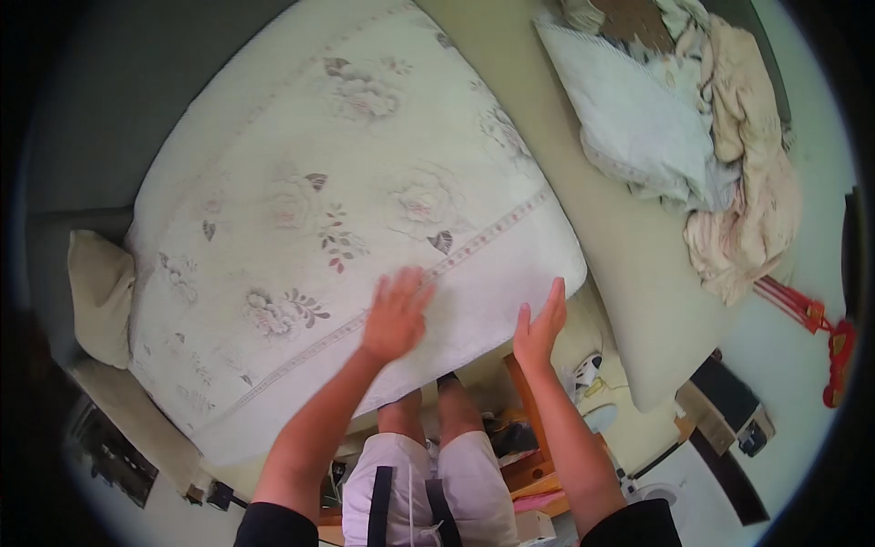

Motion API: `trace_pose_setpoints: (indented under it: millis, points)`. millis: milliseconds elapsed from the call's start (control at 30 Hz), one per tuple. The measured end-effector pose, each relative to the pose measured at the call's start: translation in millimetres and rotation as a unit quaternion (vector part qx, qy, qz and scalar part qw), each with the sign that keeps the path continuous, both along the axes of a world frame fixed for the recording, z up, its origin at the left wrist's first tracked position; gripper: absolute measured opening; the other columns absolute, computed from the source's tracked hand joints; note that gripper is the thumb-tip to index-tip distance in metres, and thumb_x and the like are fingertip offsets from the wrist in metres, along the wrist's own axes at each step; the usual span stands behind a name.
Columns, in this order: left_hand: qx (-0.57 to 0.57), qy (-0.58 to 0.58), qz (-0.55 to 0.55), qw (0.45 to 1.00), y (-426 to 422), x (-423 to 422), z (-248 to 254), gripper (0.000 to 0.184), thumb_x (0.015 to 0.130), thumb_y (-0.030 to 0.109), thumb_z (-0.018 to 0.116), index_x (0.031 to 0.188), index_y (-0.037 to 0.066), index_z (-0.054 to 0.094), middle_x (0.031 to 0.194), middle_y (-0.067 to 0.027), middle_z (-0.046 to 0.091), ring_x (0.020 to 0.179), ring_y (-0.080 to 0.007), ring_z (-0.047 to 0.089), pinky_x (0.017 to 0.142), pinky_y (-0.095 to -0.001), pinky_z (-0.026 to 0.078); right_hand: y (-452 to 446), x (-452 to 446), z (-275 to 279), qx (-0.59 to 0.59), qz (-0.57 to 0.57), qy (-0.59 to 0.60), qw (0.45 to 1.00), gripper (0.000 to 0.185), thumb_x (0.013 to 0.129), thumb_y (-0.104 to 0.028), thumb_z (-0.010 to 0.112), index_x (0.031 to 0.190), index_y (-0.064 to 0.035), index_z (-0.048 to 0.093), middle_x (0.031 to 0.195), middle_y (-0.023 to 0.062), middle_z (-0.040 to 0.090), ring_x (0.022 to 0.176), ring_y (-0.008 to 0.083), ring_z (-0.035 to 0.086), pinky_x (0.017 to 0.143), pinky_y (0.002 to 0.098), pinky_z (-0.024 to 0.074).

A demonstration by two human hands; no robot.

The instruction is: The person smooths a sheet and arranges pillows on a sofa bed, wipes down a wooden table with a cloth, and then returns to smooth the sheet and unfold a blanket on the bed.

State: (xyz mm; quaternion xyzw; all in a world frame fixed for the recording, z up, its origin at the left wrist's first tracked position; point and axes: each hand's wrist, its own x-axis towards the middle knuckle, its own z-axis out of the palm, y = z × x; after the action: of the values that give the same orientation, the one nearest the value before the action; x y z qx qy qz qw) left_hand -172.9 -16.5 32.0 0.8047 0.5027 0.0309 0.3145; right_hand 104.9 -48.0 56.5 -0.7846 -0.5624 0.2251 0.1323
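Observation:
A white floral quilted cover [365, 182] with a patterned band along its front lies over a bed or wide sofa seat before me. My left hand [396, 314] is over the cover near this band, fingers spread and slightly blurred, holding nothing. Whether its palm presses on the cloth I cannot tell. My right hand [540, 328] is at the cover's front right corner, fingers stretched out and thumb apart. It is beside the edge, and contact there is unclear.
A grey backrest [100, 109] runs along the left, with a beige cushion [100, 296] against it. To the right, a beige surface [629, 301] bears a white pillow [629, 118] and a crumpled peach cloth [738, 219]. Red tasselled ornaments [811, 317] hang at far right. Wooden furniture [529, 474] stands behind my legs.

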Motion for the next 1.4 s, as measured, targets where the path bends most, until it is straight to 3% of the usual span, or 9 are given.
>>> trace_pose_setpoints:
  millis: [200, 467, 667, 833, 967, 1067, 1200, 1233, 1400]
  points:
    - [0.001, 0.123, 0.186, 0.975, 68, -102, 5, 0.071, 0.088, 0.027, 0.062, 0.153, 0.015, 0.035, 0.162, -0.0151, 0.021, 0.150, -0.0380, 0.018, 0.118, -0.0618, 0.018, 114, -79, -4, 0.016, 0.126, 0.055, 0.990, 0.073, 0.094, -0.018, 0.058, 0.155, -0.0016, 0.021, 0.157, 0.0246, 0.027, 0.145, 0.0402, 0.027, 0.115, 0.0607, 0.0182]
    - [-0.061, 0.116, 0.318, 0.939, 65, -94, -7, 0.069, 0.092, 0.024, 0.057, 0.155, 0.016, 0.029, 0.164, -0.0145, 0.016, 0.150, -0.0405, 0.014, 0.114, -0.0682, 0.016, 211, -58, -51, 0.007, 0.210, 0.003, 0.978, 0.070, 0.094, -0.020, 0.057, 0.155, -0.0067, 0.024, 0.158, 0.0220, 0.025, 0.147, 0.0390, 0.024, 0.115, 0.0619, 0.0172]
    - [0.103, 0.175, 0.377, 0.904, 131, -48, -70, 0.062, 0.096, 0.032, 0.051, 0.154, 0.018, 0.035, 0.162, -0.0161, 0.023, 0.149, -0.0418, 0.017, 0.113, -0.0700, 0.011, 321, -39, -110, 0.068, 0.333, -0.105, 0.935, 0.067, 0.097, -0.035, 0.056, 0.155, -0.0123, 0.030, 0.159, 0.0185, 0.029, 0.146, 0.0400, 0.026, 0.114, 0.0649, 0.0179]
    - [0.159, 0.141, 0.294, 0.932, 222, -32, -86, 0.057, 0.098, 0.034, 0.048, 0.153, 0.023, 0.038, 0.162, -0.0123, 0.026, 0.149, -0.0393, 0.019, 0.116, -0.0658, 0.010, 402, -83, -134, 0.157, 0.414, -0.034, 0.896, 0.061, 0.099, -0.041, 0.052, 0.153, -0.0182, 0.035, 0.161, 0.0130, 0.029, 0.147, 0.0383, 0.024, 0.115, 0.0641, 0.0172]
    - [0.162, 0.133, 0.212, 0.955, 232, -28, -84, 0.056, 0.098, 0.035, 0.049, 0.152, 0.026, 0.040, 0.163, -0.0092, 0.026, 0.150, -0.0363, 0.020, 0.118, -0.0615, 0.012, 402, -105, -134, 0.175, 0.526, -0.085, 0.828, 0.055, 0.101, -0.041, 0.049, 0.152, -0.0228, 0.038, 0.161, 0.0058, 0.031, 0.149, 0.0330, 0.024, 0.116, 0.0636, 0.0162]
    - [0.134, 0.142, 0.148, 0.970, 217, -18, -77, 0.058, 0.098, 0.044, 0.048, 0.153, 0.031, 0.036, 0.163, -0.0058, 0.025, 0.151, -0.0321, 0.019, 0.121, -0.0585, 0.010, 376, -96, -118, 0.149, 0.643, -0.075, 0.747, 0.056, 0.099, -0.043, 0.052, 0.151, -0.0249, 0.039, 0.160, 0.0027, 0.033, 0.149, 0.0274, 0.025, 0.117, 0.0637, 0.0163]
    - [0.053, 0.087, 0.093, 0.990, 170, 4, -60, 0.063, 0.096, 0.046, 0.049, 0.155, 0.027, 0.035, 0.164, -0.0062, 0.023, 0.152, -0.0323, 0.017, 0.121, -0.0591, 0.008, 319, -64, -93, 0.056, 0.675, -0.001, 0.735, 0.070, 0.091, -0.039, 0.063, 0.152, -0.0142, 0.036, 0.159, 0.0030, 0.034, 0.149, 0.0272, 0.025, 0.118, 0.0605, 0.0183]
    - [0.046, 0.059, 0.083, 0.994, 152, 9, -60, 0.061, 0.095, 0.043, 0.052, 0.151, 0.023, 0.041, 0.163, -0.0109, 0.024, 0.150, -0.0361, 0.020, 0.119, -0.0623, 0.010, 304, -55, -87, 0.038, 0.680, 0.002, 0.733, 0.071, 0.091, -0.038, 0.063, 0.152, -0.0128, 0.036, 0.159, 0.0029, 0.034, 0.149, 0.0270, 0.025, 0.118, 0.0596, 0.0189]
    - [-0.017, 0.050, 0.043, 0.998, 58, 49, -44, 0.062, 0.091, 0.044, 0.058, 0.149, 0.026, 0.043, 0.162, -0.0088, 0.026, 0.150, -0.0340, 0.022, 0.118, -0.0634, 0.013, 213, -9, -64, -0.047, 0.692, 0.016, 0.720, 0.070, 0.089, -0.036, 0.065, 0.149, -0.0122, 0.040, 0.160, 0.0032, 0.032, 0.148, 0.0280, 0.027, 0.116, 0.0580, 0.0238]
